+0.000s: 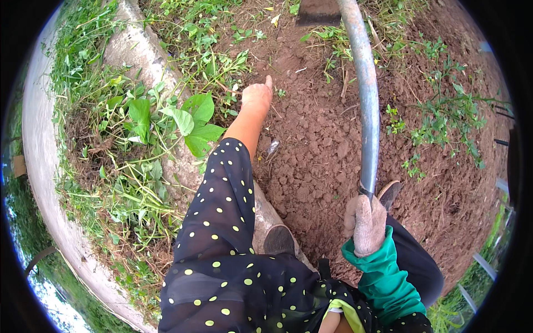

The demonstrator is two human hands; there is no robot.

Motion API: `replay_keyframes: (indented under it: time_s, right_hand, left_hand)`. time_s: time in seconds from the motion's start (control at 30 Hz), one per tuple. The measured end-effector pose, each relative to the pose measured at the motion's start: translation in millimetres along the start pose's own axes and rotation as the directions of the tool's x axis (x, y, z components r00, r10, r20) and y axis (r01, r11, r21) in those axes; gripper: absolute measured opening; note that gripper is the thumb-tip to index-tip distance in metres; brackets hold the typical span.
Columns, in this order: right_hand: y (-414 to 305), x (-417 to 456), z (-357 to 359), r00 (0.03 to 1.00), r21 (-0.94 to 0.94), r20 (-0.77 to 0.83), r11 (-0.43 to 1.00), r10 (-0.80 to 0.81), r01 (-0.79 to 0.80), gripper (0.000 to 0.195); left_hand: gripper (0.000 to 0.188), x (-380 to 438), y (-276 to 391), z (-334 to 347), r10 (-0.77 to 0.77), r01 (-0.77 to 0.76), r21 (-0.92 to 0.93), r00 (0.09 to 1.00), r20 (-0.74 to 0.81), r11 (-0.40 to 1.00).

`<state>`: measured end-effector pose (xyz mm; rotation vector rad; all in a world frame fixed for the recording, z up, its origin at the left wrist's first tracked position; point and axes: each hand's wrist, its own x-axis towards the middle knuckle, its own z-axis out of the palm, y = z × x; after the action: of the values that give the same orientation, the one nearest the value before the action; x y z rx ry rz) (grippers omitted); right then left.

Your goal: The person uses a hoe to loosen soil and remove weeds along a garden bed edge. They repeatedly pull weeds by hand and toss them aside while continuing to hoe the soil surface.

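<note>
My left hand [257,95] is bare and reaches out over the soil beside green weeds, its index finger extended. It seems to hold or touch a thin weed stem at its left side; the palm side is hidden, so its grip cannot be told. A knit work glove covers my right hand [365,224], which is closed around the lower end of a hoe's metal handle [367,104]. The handle runs up to the hoe's blade [318,12], partly cut off at the top edge, resting on or just above the soil.
A concrete curb [143,50] runs down the left, partly under weeds [137,212] and broad leaves [202,125]. Further left lies a paved path [41,137]. Loose brown soil [316,166] spreads ahead, with a leafy plant [445,120] at right. One shoe [280,240] is on the curb.
</note>
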<state>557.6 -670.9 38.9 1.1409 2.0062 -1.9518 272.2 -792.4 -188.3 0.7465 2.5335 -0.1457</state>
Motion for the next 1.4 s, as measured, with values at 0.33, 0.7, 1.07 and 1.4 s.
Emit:
replay_keyframes:
  time_s: [0.33, 0.7, 1.07, 1.4]
  right_hand:
    - [7, 6, 11, 0.962, 0.005, 0.080, 0.965, 0.262, -0.263, 0.032]
    - [-141, 69, 21, 0.852, 0.297, -0.084, 0.803, -0.517, 0.517, 0.040]
    - [155, 42, 73, 0.927, -0.418, 0.142, 0.870, 0.347, -0.261, 0.068]
    - [37, -17, 10, 0.872, -0.384, 0.059, 0.817, 0.486, -0.430, 0.048]
  left_hand:
    - [0.026, -56, -59, 36, -0.098, 0.095, -0.035, 0.992, -0.083, 0.995]
    - [0.014, -89, -91, 22, -0.147, 0.142, -0.135, 0.989, -0.028, 0.981]
    - [0.030, -73, -77, 46, -0.201, 0.185, -0.183, 0.977, -0.072, 0.965]
    - [0.041, -75, -5, 51, -0.341, 0.272, 0.275, 0.908, 0.244, 0.922]
